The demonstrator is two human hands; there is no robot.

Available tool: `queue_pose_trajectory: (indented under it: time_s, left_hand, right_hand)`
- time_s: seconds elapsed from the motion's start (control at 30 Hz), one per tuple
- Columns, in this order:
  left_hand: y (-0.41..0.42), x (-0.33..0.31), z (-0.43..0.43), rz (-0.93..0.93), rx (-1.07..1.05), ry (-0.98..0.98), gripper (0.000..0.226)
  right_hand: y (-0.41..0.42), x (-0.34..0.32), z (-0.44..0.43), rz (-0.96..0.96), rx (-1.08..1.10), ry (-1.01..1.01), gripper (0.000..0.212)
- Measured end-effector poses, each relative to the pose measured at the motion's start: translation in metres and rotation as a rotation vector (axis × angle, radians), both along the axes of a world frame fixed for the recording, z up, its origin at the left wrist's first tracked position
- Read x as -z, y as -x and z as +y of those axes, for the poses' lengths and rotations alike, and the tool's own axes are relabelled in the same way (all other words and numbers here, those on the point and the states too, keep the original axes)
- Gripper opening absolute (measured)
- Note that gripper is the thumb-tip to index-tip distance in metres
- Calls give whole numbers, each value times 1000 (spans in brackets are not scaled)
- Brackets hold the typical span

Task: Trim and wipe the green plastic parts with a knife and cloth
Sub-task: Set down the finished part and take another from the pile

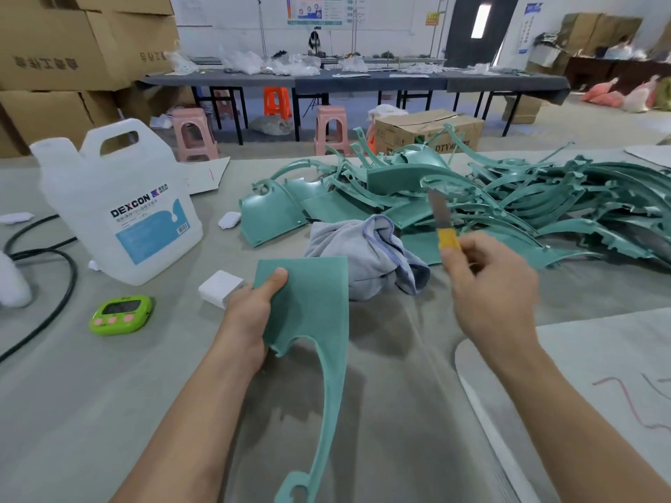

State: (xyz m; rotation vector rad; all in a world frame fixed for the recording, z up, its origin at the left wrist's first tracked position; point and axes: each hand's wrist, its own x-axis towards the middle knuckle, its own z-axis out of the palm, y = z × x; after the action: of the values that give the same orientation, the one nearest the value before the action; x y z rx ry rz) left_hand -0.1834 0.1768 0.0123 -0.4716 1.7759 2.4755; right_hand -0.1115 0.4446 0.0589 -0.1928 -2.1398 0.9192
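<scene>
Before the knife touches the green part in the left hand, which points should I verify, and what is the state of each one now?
1. Part held firmly: the left hand grips the green part, thumb on its face. Ok.
2. Knife held: the right hand holds the knife by its yellow handle, blade out and pointing up. Ok.
3. Blade away from fingers: it is apart from the part and from the left hand. Ok.
4. Cloth ready: the cloth lies on the table just behind the part, between the hands. Ok.
5. Which edge needs trimming: cannot tell.
</scene>
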Motion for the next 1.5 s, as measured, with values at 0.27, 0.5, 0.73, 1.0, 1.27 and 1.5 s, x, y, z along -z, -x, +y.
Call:
queue_pose_trajectory:
  time_s: [0.27, 0.5, 0.73, 1.0, 1.27, 1.5]
  left_hand:
    - [4, 5, -14, -66, 79, -44, 25]
    - [13, 2, -10, -89, 78, -31, 44]
    - [11, -4, -13, -126, 86, -99, 38]
    - [6, -11, -15, -159, 32, -300, 28]
    - [7, -13, -17, -107, -10, -381, 22]
    - [-2, -13, -13, -116, 187, -268, 29]
  right_hand:
    - [27, 41, -53, -13, -229, -131, 10]
    - [29, 51, -51, -104, -319, -83, 14]
    - [14, 47, -51, -53, -361, -250, 13]
    - [3, 45, -49, -45, -494, -327, 15]
    - [1, 41, -47, -45, -609, -278, 17]
    - [7, 41, -51, -76, -643, -223, 18]
